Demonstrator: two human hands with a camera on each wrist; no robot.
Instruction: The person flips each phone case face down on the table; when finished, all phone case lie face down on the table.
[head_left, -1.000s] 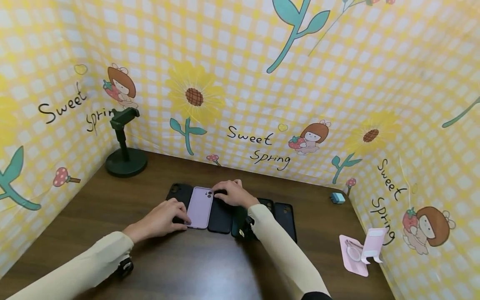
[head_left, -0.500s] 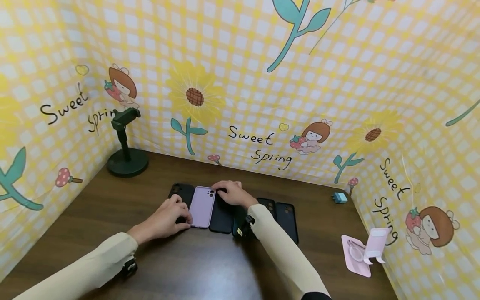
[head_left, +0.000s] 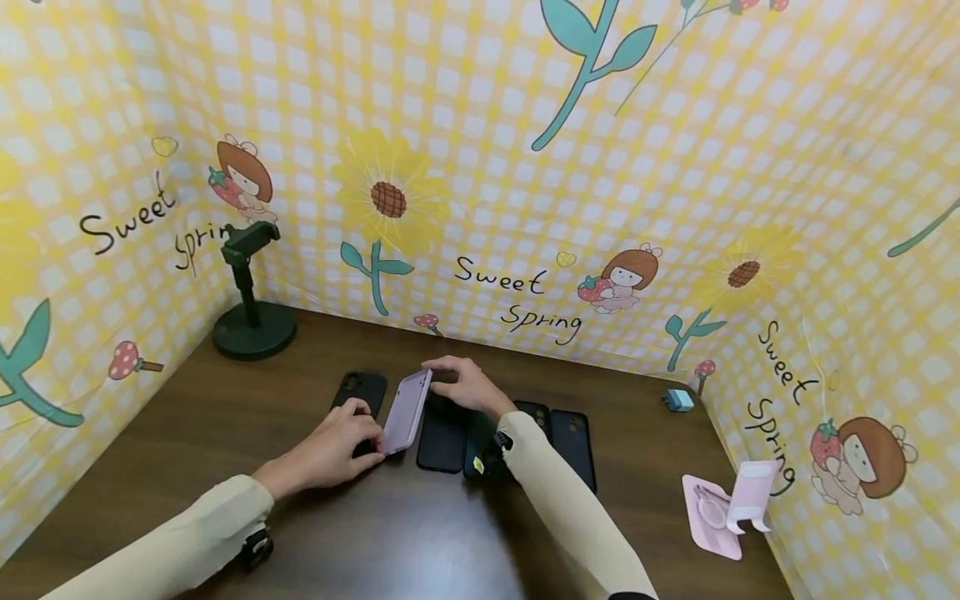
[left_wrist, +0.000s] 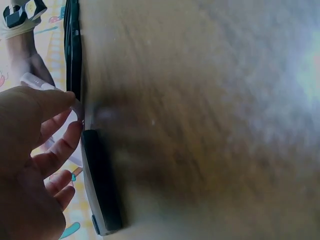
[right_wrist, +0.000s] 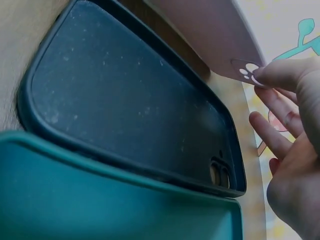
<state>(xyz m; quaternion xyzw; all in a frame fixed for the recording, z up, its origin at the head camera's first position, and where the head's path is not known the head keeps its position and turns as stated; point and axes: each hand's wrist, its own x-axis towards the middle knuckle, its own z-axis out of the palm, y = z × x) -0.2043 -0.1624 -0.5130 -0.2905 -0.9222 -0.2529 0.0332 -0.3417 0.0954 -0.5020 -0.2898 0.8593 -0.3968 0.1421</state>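
Observation:
A lilac phone case point(head_left: 407, 412) stands tilted on its long left side, its right side raised off the table. My left hand point(head_left: 341, 443) pinches its near lower corner between thumb and index finger; the left wrist view shows the case's pale edge point(left_wrist: 78, 109) there. At the far corner, my right hand point(head_left: 471, 387) pinches the case beside its camera holes point(right_wrist: 246, 71). Left of it lies a black phone case point(head_left: 366, 387), partly behind my left hand. A dark phone case point(right_wrist: 125, 95) lies hollow side up to the right, against a green one point(right_wrist: 110, 200).
Two more dark phone cases, one partly behind the right sleeve and one farther right point(head_left: 573, 442), end the row. A dark green phone stand point(head_left: 253, 327) is at the back left. A blue-white charger point(head_left: 678, 401) and pink folding stand point(head_left: 712, 517) are on the right.
The lilac case lay flat in the row; its right side has now come up and it leans leftward. Both hands stay at its corners, the right one lifting slightly.

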